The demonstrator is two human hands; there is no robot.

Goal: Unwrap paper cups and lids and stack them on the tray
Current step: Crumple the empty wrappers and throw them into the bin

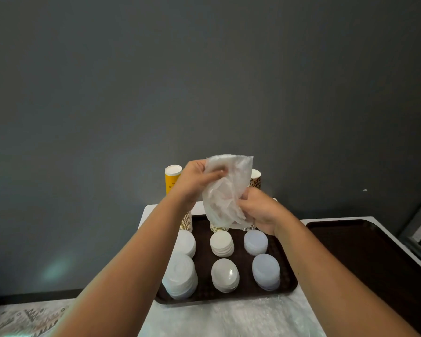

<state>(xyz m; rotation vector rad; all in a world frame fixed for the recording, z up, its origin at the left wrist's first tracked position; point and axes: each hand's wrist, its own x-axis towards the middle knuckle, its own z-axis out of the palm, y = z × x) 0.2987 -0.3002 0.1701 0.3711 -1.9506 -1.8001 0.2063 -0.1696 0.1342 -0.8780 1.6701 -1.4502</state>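
A crumpled clear plastic wrapper [225, 190] is held up above the brown tray [287, 283]. My left hand [196, 181] grips its upper part and my right hand [260, 211] grips its lower edge. Several stacks of lids [221, 243] stand in two rows on the tray, white on the left and bluish on the right. Behind them rise stacks of paper cups: a yellow one [171, 181] at the left and a brown patterned one [255, 180] at the right, both partly hidden by my hands and the wrapper.
A second brown tray [365, 251] lies on the white table to the right. More clear plastic wrap [231, 319] lies on the table in front of the tray. A patterned rug [27, 317] covers the floor at the lower left. A dark wall stands behind.
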